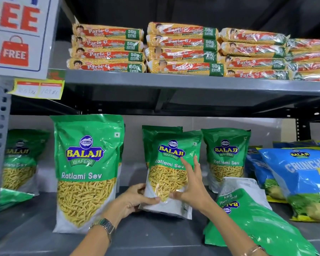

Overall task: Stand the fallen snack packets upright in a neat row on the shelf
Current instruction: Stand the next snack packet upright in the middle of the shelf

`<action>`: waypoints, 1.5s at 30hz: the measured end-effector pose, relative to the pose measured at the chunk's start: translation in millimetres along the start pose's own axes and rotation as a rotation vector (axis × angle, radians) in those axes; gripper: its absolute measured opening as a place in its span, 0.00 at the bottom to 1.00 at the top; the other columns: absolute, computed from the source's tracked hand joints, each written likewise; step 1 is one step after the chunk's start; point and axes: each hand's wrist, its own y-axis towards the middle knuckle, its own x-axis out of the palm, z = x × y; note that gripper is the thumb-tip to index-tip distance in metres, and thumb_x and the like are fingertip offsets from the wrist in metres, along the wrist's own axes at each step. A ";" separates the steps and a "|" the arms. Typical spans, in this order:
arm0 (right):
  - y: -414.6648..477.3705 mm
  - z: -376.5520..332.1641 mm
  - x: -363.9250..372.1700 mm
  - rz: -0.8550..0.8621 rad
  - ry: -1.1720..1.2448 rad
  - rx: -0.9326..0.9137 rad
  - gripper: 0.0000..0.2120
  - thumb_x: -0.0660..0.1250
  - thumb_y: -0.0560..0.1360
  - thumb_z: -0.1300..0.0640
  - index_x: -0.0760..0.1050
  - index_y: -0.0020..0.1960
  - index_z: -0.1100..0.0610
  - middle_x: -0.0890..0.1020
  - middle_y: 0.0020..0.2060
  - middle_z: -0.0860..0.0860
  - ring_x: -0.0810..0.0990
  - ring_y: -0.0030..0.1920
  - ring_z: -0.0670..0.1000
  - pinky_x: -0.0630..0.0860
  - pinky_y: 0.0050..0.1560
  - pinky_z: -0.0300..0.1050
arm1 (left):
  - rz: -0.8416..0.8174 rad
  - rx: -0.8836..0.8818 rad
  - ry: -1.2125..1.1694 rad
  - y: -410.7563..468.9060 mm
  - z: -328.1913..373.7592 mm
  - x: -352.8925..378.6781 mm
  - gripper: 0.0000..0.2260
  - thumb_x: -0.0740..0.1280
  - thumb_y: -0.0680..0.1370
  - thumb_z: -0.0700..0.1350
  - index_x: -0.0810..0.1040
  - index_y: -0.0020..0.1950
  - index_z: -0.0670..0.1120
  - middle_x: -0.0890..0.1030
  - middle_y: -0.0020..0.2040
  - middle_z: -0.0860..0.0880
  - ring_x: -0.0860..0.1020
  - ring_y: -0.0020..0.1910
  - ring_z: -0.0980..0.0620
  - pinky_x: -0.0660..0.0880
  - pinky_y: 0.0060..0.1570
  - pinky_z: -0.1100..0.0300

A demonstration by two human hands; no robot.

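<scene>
Tilting packet [171, 169] between both hands' grip

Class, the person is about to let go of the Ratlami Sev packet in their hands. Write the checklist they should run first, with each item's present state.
1. Both hands on the packet: left hand grips the lower left corner, right hand lies open against the held Ratlami Sev packet. Ok.
2. Packet upright, label facing out: roughly upright, slightly tilted. Ok.
3. Base flat on the lower shelf: bottom edge looks slanted. Cannot tell.
4. In line with the large packet to its left and the upright packet to its right: it sits between their depths. Not ok.
5. No packets left fallen: one green packet lies flat, upside down. Not ok.
</scene>
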 end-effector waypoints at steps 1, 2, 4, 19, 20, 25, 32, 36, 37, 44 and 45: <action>2.0 1.0 -1.3 -0.028 -0.002 -0.001 0.56 0.80 0.60 0.55 0.45 0.74 0.42 0.31 0.74 0.51 0.36 0.76 0.56 0.50 0.75 0.61 | 0.007 0.016 0.054 3.2 -2.6 -0.7 0.42 0.83 0.50 0.43 0.71 0.62 0.44 0.81 0.53 0.46 0.79 0.52 0.49 0.78 0.53 0.52; 3.7 1.8 -2.3 -0.050 0.000 0.003 0.59 0.80 0.59 0.57 0.41 0.73 0.40 0.30 0.74 0.50 0.36 0.76 0.55 0.51 0.75 0.60 | 0.037 0.039 0.122 5.3 -4.1 -0.4 0.43 0.83 0.49 0.45 0.70 0.61 0.44 0.80 0.54 0.46 0.78 0.53 0.49 0.78 0.52 0.52; 6.0 2.5 -1.8 -0.064 0.004 0.019 0.65 0.82 0.56 0.58 0.34 0.69 0.37 0.27 0.73 0.49 0.37 0.76 0.54 0.55 0.75 0.56 | 0.126 0.087 0.240 7.3 -8.0 1.4 0.44 0.82 0.51 0.44 0.67 0.63 0.44 0.76 0.59 0.45 0.75 0.56 0.49 0.76 0.52 0.57; 7.0 24.7 6.8 -0.020 0.147 0.122 0.73 0.83 0.51 0.59 0.28 0.72 0.62 0.48 0.75 0.58 0.48 0.76 0.55 0.45 0.72 0.41 | 0.152 0.116 0.394 26.1 -21.4 7.7 0.68 0.80 0.41 0.57 0.46 0.74 0.47 0.58 0.75 0.46 0.58 0.73 0.46 0.59 0.71 0.48; 7.3 24.5 7.8 -0.031 0.168 0.144 0.74 0.84 0.50 0.58 0.28 0.72 0.61 0.49 0.75 0.58 0.49 0.76 0.55 0.46 0.74 0.45 | 0.142 0.117 0.390 26.1 -20.0 7.6 0.68 0.80 0.41 0.56 0.46 0.74 0.46 0.59 0.75 0.46 0.58 0.73 0.47 0.59 0.71 0.48; 16.4 40.2 11.7 -0.041 0.170 0.255 0.63 0.82 0.36 0.46 0.56 0.64 0.58 0.68 0.62 0.57 0.69 0.66 0.57 0.68 0.69 0.57 | 0.092 0.187 0.293 26.8 -13.8 7.8 0.61 0.82 0.45 0.49 0.52 0.72 0.45 0.65 0.71 0.47 0.63 0.69 0.49 0.60 0.70 0.52; 18.4 41.9 5.6 -0.122 0.215 0.347 0.55 0.81 0.35 0.49 0.57 0.56 0.54 0.70 0.59 0.56 0.71 0.61 0.54 0.71 0.66 0.54 | 0.146 0.263 0.277 23.2 -17.8 9.2 0.51 0.82 0.47 0.48 0.61 0.65 0.50 0.70 0.67 0.49 0.67 0.67 0.49 0.64 0.67 0.53; 18.2 38.0 -2.1 -0.211 0.266 0.405 0.45 0.83 0.50 0.62 0.57 0.56 0.57 0.73 0.54 0.53 0.73 0.60 0.54 0.71 0.65 0.50 | 0.175 0.288 0.307 18.5 -15.9 13.2 0.46 0.81 0.46 0.51 0.62 0.60 0.54 0.72 0.64 0.49 0.69 0.65 0.48 0.67 0.65 0.48; 18.8 38.6 -3.5 -0.222 0.273 0.407 0.43 0.82 0.53 0.64 0.57 0.57 0.57 0.74 0.53 0.52 0.73 0.59 0.54 0.71 0.64 0.49 | 0.181 0.285 0.315 17.6 -15.5 14.0 0.47 0.81 0.47 0.52 0.61 0.60 0.54 0.72 0.64 0.49 0.69 0.65 0.48 0.67 0.65 0.48; 19.3 39.1 -13.1 -0.228 0.445 0.450 0.39 0.80 0.58 0.64 0.61 0.62 0.59 0.77 0.56 0.53 0.75 0.58 0.52 0.71 0.59 0.45 | 0.087 0.234 0.234 15.5 -8.1 9.9 0.52 0.82 0.48 0.53 0.59 0.67 0.49 0.71 0.68 0.47 0.69 0.66 0.49 0.65 0.68 0.51; 20.2 38.4 -16.0 -0.211 0.510 0.453 0.37 0.79 0.60 0.60 0.63 0.62 0.58 0.77 0.57 0.53 0.75 0.59 0.52 0.70 0.59 0.47 | 0.083 0.247 0.160 13.7 -2.6 10.3 0.48 0.81 0.53 0.52 0.60 0.67 0.48 0.70 0.69 0.47 0.69 0.66 0.49 0.64 0.68 0.52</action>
